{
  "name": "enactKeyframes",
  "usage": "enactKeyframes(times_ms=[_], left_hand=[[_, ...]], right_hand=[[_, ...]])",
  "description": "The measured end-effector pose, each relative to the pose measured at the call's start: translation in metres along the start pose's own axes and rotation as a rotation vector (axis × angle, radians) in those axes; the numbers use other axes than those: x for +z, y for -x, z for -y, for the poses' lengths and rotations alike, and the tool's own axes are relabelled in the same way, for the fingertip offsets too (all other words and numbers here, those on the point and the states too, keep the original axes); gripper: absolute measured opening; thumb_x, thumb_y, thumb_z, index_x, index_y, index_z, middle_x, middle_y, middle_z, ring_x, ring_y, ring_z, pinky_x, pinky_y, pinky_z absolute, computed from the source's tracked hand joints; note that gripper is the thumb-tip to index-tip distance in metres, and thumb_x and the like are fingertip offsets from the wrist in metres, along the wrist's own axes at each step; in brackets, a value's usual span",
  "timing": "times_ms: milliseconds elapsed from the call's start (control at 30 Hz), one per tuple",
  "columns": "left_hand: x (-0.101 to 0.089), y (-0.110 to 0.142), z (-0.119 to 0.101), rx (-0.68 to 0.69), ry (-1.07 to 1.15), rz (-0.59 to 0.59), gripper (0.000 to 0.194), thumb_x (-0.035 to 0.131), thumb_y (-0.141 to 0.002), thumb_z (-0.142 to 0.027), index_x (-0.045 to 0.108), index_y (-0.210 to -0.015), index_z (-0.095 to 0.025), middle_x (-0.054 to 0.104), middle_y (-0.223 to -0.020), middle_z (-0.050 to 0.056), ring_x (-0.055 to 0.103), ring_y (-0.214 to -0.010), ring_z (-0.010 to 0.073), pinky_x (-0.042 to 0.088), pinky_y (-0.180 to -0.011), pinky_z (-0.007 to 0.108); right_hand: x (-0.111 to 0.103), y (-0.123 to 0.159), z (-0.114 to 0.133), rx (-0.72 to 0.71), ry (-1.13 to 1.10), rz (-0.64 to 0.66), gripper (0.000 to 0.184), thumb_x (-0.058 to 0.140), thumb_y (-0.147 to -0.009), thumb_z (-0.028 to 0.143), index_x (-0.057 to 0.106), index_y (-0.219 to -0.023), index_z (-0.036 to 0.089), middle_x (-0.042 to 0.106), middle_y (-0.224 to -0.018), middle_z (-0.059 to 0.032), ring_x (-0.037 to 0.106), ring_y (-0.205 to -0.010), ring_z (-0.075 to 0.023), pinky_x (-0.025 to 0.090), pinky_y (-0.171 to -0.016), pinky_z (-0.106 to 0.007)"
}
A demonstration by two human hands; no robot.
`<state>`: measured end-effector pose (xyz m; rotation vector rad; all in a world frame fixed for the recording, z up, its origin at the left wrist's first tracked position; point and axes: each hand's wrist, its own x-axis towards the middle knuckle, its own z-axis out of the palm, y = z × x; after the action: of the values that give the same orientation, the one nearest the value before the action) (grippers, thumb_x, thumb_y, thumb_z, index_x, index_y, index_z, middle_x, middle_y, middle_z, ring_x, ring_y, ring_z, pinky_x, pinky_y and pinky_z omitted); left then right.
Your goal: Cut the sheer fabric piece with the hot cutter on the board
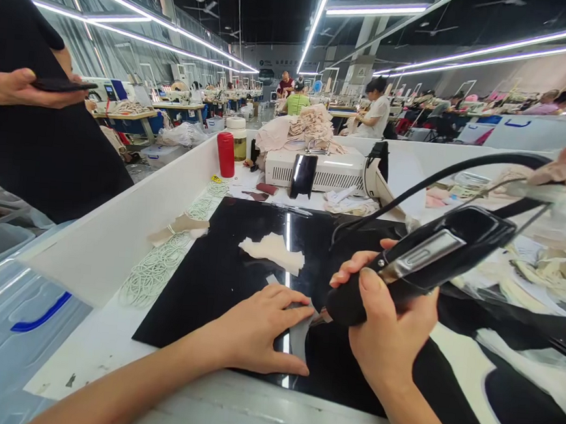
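My left hand (268, 325) lies with fingers spread on a small grey piece (299, 341), pressing it against a glossy black board (199, 284). My right hand (394, 332) is wrapped round a black corded hand tool (426, 256) with a silver panel on its side. The tool tilts, its rounded dark end low by the grey piece and its other end up to the right. I cannot make out that low end's exact contact with the board. Beyond my left hand, a cream fabric piece (274, 252) rests on the board. A larger cream panel (468, 377) lies right of my right wrist.
Pale green cord (153, 277) is heaped along the board's left edge. A white machine (316, 169) piled with fabric, a phone (303, 176) and a red bottle (225, 155) stand behind. Plastic-wrapped fabric crowds the right. A person (38, 88) holding a dark phone stands left.
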<state>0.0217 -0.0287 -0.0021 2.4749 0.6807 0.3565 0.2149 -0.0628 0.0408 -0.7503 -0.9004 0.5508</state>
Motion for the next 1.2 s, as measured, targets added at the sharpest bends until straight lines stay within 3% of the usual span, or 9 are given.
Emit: enactKeyframes(times_ms=[367, 600, 933, 1200], left_hand=[[0.001, -0.001, 0.002, 0.026, 0.012, -0.015, 0.082, 0.082, -0.099, -0.070, 0.065, -0.164, -0.023, 0.061, -0.168, 0.018, 0.055, -0.155, 0.0421, 0.046, -0.132, 0.060], [0.001, -0.001, 0.003, 0.034, 0.011, -0.020, 0.083, 0.084, -0.099, -0.069, 0.065, -0.163, -0.020, 0.061, -0.168, 0.019, 0.055, -0.155, 0.0421, 0.046, -0.132, 0.059], [0.000, -0.001, 0.001, 0.034, 0.002, -0.018, 0.082, 0.083, -0.099, -0.069, 0.065, -0.163, -0.021, 0.062, -0.166, 0.019, 0.057, -0.152, 0.0415, 0.045, -0.132, 0.059], [0.000, -0.002, 0.003, 0.047, 0.007, -0.019, 0.084, 0.084, -0.098, -0.069, 0.064, -0.165, -0.022, 0.061, -0.168, 0.018, 0.056, -0.154, 0.0415, 0.043, -0.134, 0.058]], right_hand=[[0.000, 0.011, 0.005, 0.037, 0.008, 0.025, 0.043, 0.094, -0.093, 0.039, 0.068, -0.126, 0.030, 0.074, -0.089, 0.0053, 0.069, -0.067, -0.0167, 0.061, -0.067, -0.035], [0.002, 0.006, 0.011, 0.031, -0.017, -0.046, 0.045, 0.097, -0.088, 0.037, 0.069, -0.122, 0.028, 0.073, -0.084, 0.0052, 0.069, -0.069, -0.0171, 0.061, -0.065, -0.032], [0.006, 0.010, 0.010, 0.040, 0.000, -0.002, 0.044, 0.095, -0.091, 0.040, 0.067, -0.123, 0.030, 0.072, -0.085, 0.0054, 0.068, -0.066, -0.0166, 0.063, -0.065, -0.034], [-0.001, 0.017, 0.019, 0.066, -0.048, -0.023, 0.044, 0.099, -0.085, 0.039, 0.072, -0.118, 0.029, 0.071, -0.083, 0.0036, 0.067, -0.067, -0.0175, 0.062, -0.062, -0.032]])
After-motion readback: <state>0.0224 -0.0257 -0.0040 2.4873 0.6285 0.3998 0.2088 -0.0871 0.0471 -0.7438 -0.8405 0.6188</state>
